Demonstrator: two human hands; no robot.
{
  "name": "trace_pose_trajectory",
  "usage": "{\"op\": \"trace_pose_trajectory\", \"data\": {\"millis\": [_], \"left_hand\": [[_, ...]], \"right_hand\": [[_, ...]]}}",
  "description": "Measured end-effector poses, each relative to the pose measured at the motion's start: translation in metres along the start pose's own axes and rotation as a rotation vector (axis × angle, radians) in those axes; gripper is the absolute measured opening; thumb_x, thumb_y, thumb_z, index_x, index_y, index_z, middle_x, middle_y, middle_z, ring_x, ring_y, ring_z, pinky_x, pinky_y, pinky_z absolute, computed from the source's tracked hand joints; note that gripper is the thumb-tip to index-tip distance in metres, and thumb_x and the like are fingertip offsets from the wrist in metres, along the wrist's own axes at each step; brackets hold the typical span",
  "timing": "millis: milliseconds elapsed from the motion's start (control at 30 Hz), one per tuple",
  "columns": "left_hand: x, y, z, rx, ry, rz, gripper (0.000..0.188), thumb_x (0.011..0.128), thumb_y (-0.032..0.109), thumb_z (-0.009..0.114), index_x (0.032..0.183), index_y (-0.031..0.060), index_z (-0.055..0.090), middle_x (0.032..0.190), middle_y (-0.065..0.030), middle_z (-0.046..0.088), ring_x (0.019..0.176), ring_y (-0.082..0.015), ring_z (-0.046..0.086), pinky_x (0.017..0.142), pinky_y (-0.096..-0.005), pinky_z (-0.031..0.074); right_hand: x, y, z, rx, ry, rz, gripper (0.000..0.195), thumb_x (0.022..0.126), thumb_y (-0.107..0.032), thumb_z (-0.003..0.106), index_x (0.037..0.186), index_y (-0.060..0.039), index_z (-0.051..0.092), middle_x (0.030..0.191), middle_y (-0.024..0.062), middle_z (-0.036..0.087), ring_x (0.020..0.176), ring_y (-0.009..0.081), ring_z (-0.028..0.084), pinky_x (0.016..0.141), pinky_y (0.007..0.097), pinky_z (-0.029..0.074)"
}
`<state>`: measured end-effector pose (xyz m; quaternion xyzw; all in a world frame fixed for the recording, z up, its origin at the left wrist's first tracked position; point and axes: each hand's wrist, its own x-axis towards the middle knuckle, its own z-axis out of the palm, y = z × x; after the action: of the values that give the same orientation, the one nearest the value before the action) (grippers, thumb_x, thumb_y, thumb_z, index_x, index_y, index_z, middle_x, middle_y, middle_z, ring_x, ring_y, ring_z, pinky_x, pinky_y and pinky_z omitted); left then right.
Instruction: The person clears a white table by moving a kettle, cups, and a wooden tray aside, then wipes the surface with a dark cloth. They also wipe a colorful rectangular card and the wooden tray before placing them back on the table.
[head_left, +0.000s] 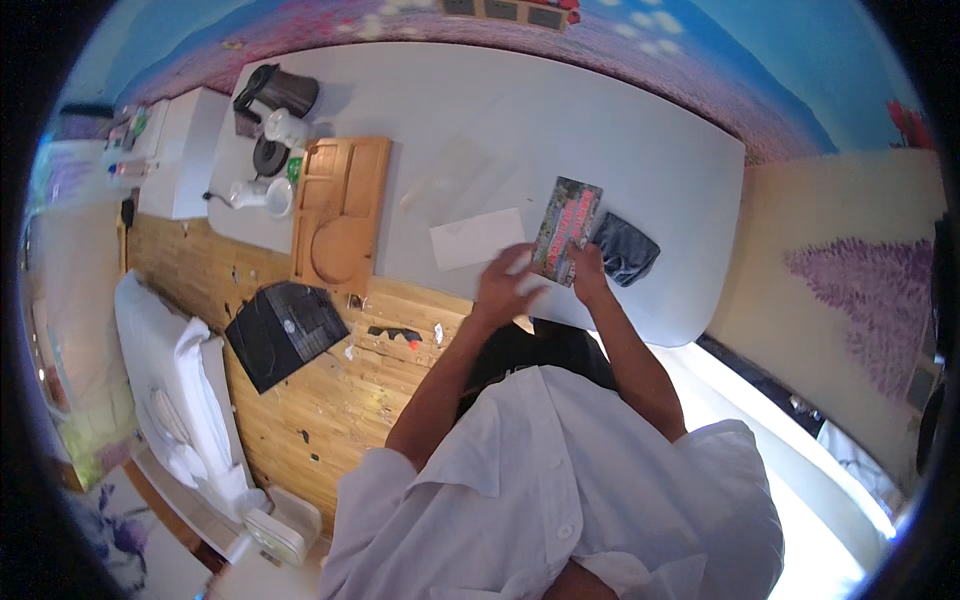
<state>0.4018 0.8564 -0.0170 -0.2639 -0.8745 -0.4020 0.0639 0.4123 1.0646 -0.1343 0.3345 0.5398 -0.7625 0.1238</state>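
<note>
My right hand (589, 271) grips the lower right edge of a flat printed card or booklet (567, 225), which has a picture and red writing on its face. My left hand (501, 291) is at the card's lower left edge, slightly blurred, with its fingers apart. Whether its fingertips touch the card I cannot tell. A blank white sheet or envelope (478, 238) lies on the table just beyond my left hand. To the right of the card lies a dark cloth pouch or folded cloth (627, 250), close to my right hand.
On the white table (465, 97), a wooden compartment tray (358, 180) overhangs the near edge. Behind it stand a dark jug (289, 91), white containers (279, 196) and a black roll (270, 155). A black panel-like object (285, 330) and scraps lie on the wooden floor (337, 420).
</note>
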Motion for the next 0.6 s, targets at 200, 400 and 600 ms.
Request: {"op": "trace_pose_trajectory", "data": {"millis": [200,400,600], "left_hand": [[-0.058,-0.173,-0.085,-0.769,0.624,-1.250,0.035,0.096,0.031,0.067,0.111,0.0014,0.057,0.107,-0.0173,0.070,0.091,-0.0293,0.071,0.070,-0.0379,0.058],[-0.001,-0.218,-0.099,-1.718,0.544,-1.553,0.043,0.101,0.037,0.063,0.115,0.0008,0.045,0.116,-0.0281,0.065,0.097,-0.0375,0.069,0.076,-0.0416,0.060],[-0.012,-0.287,-0.066,-2.145,0.118,-0.723,0.015,0.101,0.014,0.060,0.096,0.0004,0.056,0.122,-0.0219,0.065,0.115,-0.0380,0.065,0.096,-0.0444,0.057]], "right_hand": [[-0.014,-0.029,0.047,0.171,-0.024,0.051,0.021,0.100,-0.012,0.060,0.119,-0.0024,0.065,0.106,0.0063,0.069,0.094,0.0195,0.067,0.088,0.0395,0.056],[-0.020,-0.017,0.056,0.267,-0.010,0.055,0.023,0.101,-0.011,0.059,0.122,-0.0029,0.062,0.108,0.0053,0.068,0.095,0.0191,0.067,0.089,0.0393,0.057],[-0.029,-0.015,0.086,0.176,-0.063,0.047,0.022,0.100,-0.012,0.061,0.119,-0.0021,0.066,0.104,0.0038,0.070,0.092,0.0155,0.067,0.084,0.0356,0.058]]}}
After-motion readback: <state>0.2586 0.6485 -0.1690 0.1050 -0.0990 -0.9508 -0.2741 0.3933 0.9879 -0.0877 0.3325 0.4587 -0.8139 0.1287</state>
